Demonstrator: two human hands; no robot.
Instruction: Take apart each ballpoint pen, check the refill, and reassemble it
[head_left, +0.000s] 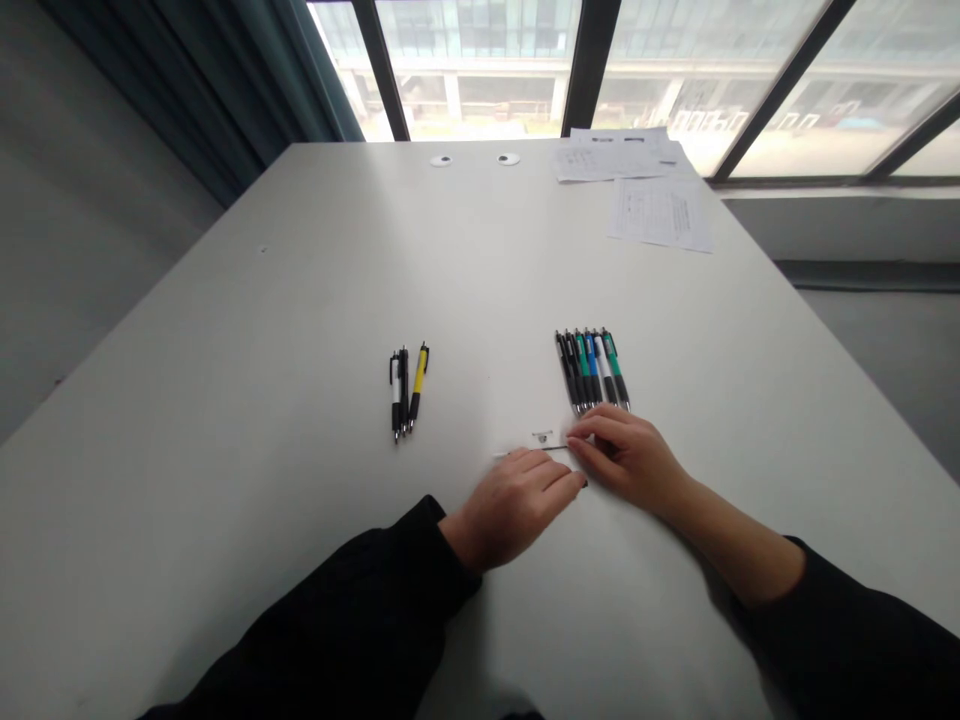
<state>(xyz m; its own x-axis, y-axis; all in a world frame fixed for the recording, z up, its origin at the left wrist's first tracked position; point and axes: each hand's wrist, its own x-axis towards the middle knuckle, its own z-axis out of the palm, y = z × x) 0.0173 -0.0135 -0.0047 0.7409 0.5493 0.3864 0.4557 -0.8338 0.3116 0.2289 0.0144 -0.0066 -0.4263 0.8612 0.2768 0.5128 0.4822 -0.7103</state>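
Note:
My left hand (514, 505) lies curled on the white table (225, 400), with a small dark tip showing at its fingertips. What it holds, if anything, is hidden. My right hand (622, 458) faces it from the right, its fingertips at the end of a thin pale rod (532, 452), possibly a pen refill. Just above the rod rests a small pen part (542, 437). Close behind my right hand stands a tight row of several click pens (592, 368) with black, green, blue and white barrels. Further left lies a group of 3 pens (407, 390), one yellow.
Printed papers (660, 213) lie at the table's far right corner, and round white grommets (475, 159) sit near its far edge. Beyond that edge is a large window (480, 60), with a dark curtain (187, 80) to its left.

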